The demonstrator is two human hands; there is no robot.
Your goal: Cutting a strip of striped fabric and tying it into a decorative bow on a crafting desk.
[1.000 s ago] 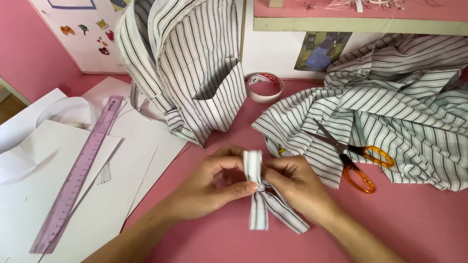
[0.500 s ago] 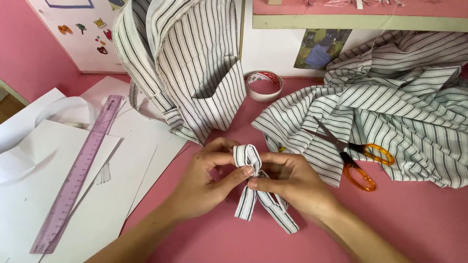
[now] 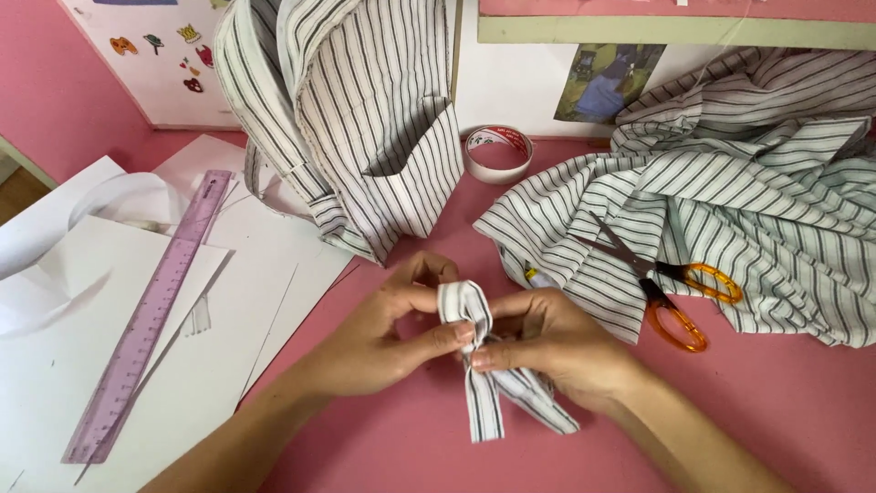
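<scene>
Where the thumbs and fingers (image 3: 453, 334) of both hands meet, they pinch a narrow strip of striped fabric (image 3: 479, 383) that is folded into a small loop at the top, with two flat tails hanging below the grip and reaching the pink counter (image 3: 785, 402). The left hand (image 3: 383, 333) closes on the loop from one side, thumb pressed across the fold; the right hand (image 3: 557, 347) closes on it from the other, fingers curled under the knot-like middle. The strip is thin woven cloth, white with fine dark lines, soft and creased. It sits low in the middle of the view, just above the counter. To the right lies a rumpled heap of the same striped cloth (image 3: 748, 192), and on it rest scissors (image 3: 662, 283) with grey blades and orange loop handles. Behind the hands hangs a striped shirt (image 3: 365, 119) with a patch pocket. Beside it lies a roll of tape (image 3: 497, 153), round and pale. To the left, white paper sheets (image 3: 182, 365) carry a translucent purple ruler (image 3: 151, 315).
</scene>
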